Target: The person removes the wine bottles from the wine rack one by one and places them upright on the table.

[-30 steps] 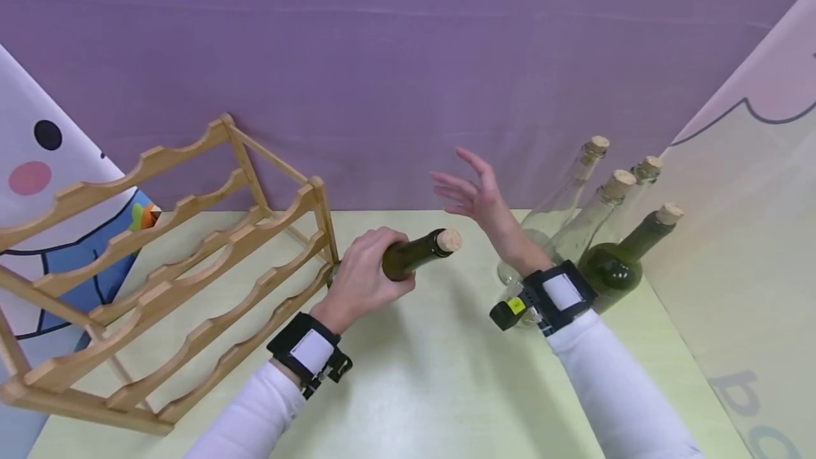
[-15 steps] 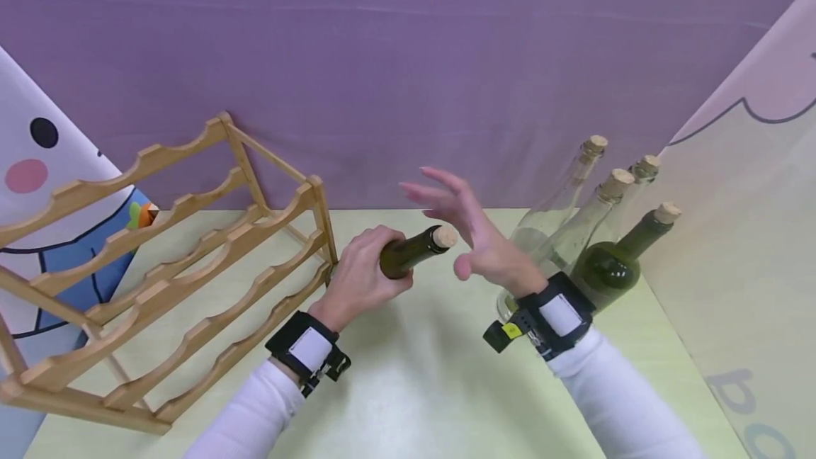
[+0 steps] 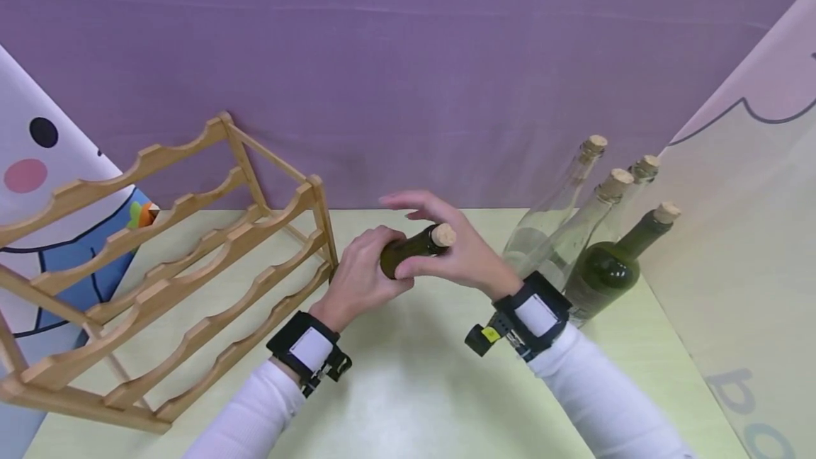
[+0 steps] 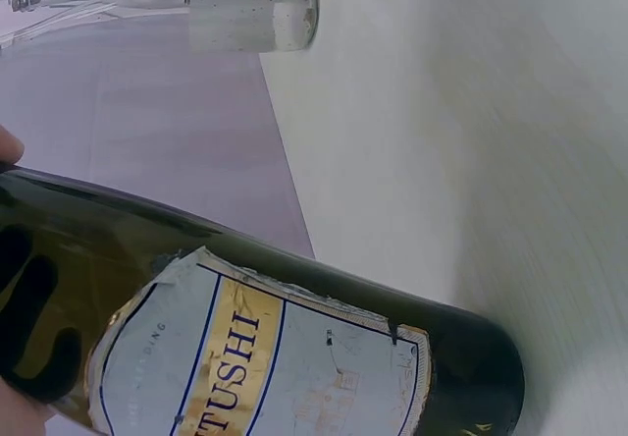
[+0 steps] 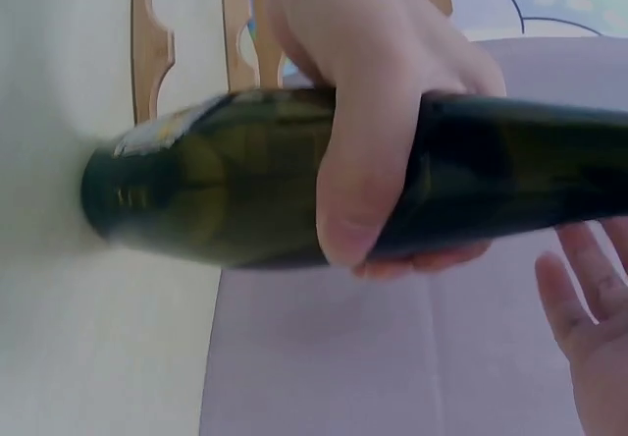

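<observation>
My left hand [image 3: 363, 268] grips a dark green wine bottle [image 3: 408, 249] around its body. A cork [image 3: 443, 235] plugs its mouth. In the left wrist view the bottle carries a worn pale label [image 4: 324, 357] with a gold band. Left fingers and thumb wrap the glass in the right wrist view, with the bottle's base close to the tabletop; contact there is unclear. My right hand [image 3: 468, 250] is beside the neck, thumb in front and relaxed fingers extended behind it. The right wrist view shows these fingers [image 5: 589, 289] near the neck, not curled onto it.
A wooden wine rack [image 3: 191, 289] with scalloped rails occupies the left side of the table [image 3: 408, 402]. Corked bottles stand at the right: several clear ones [image 3: 548, 232] and a green one [image 3: 605, 268]. A purple backdrop [image 3: 395, 76] rises behind the table.
My right hand has moved left and down from the clear bottles to the green bottle's neck. The left hand and its bottle have stayed nearly in place.
</observation>
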